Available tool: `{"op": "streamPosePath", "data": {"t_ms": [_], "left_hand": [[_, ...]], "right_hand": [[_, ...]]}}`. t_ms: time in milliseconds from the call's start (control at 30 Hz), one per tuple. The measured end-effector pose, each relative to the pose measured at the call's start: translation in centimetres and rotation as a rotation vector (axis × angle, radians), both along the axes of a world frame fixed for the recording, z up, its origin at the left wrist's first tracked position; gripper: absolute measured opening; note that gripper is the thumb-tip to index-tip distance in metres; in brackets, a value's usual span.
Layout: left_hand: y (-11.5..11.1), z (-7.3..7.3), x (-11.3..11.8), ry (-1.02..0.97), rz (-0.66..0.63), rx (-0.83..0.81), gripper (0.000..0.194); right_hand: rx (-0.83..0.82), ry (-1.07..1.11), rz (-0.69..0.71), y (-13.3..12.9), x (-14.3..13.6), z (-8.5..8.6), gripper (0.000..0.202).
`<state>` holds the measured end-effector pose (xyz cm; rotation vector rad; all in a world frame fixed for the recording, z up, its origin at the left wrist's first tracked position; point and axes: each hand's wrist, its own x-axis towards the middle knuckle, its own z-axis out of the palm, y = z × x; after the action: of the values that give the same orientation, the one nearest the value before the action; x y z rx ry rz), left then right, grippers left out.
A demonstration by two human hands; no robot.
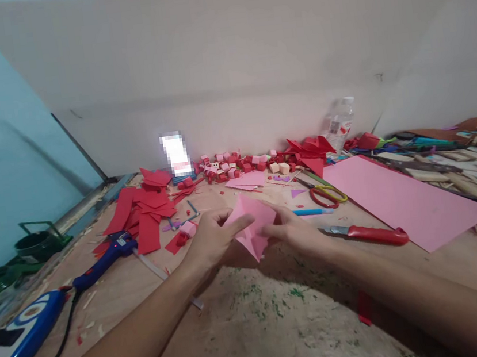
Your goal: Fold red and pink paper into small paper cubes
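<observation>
Both hands pinch a folded pink paper piece [253, 226] above the worktable [255, 315], mid-frame: left hand [211, 242] fingers clamped on its left flap, thumb on top; right hand [292, 231] fingers closed on the right edge, partly hidden behind the paper. Just right of the right hand lie a blue pen [312, 211], a red-handled utility knife [367, 234] and scissors [325, 194]; beyond them, a big pink sheet [401, 199]. Left of the left hand: red paper offcuts [144, 210], and a blue glue gun [104, 258] further out. Risks, as I judge them: uneven pinch pressure could skew or tear the fold; right forearm sits near the knife, so a careless sweep could catch the blade; glue gun nozzle may be hot.
</observation>
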<state>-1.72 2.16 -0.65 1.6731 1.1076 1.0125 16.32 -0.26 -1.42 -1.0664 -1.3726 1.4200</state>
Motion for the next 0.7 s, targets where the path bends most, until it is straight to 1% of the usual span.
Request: {"op": "streamPosePath", "data": {"t_ms": [100,133,167,233,367,433,500,600,700], "left_hand": [[0.1,0.1,-0.3,-0.042,-0.013,-0.026,0.034],[0.2,0.1,-0.4,-0.059,-0.014,-0.027,0.031],[0.4,0.1,-0.5,-0.079,-0.012,-0.024,0.029],[0.7,0.0,-0.7,-0.124,-0.004,-0.028,0.029],[1.2,0.1,-0.9,-0.149,0.01,-0.104,0.036],[1.2,0.3,-0.9,-0.137,0.026,-0.092,0.034],[1.2,0.4,-1.0,-0.112,0.025,-0.044,0.03],[1.1,0.4,-0.9,-0.084,0.021,-0.009,0.025],[1.1,0.4,-1.0,-0.105,0.034,-0.038,0.028]], "right_hand": [[-0.046,0.061,-0.088,0.8,0.4,-0.5,0.026],[-0.061,0.087,-0.108,1.0,0.6,-0.6,0.019],[-0.077,0.111,-0.121,1.2,0.7,-0.7,0.016],[-0.1,0.159,-0.152,1.5,1.0,-0.8,0.016],[-0.118,0.195,-0.184,1.8,1.5,-0.3,0.014],[-0.126,0.155,-0.17,1.8,1.7,0.0,0.014],[-0.123,0.101,-0.123,1.7,1.8,0.3,0.019],[-0.106,0.054,-0.069,1.7,1.8,0.3,0.022],[-0.127,0.075,-0.089,1.9,1.8,0.1,0.02]]}}
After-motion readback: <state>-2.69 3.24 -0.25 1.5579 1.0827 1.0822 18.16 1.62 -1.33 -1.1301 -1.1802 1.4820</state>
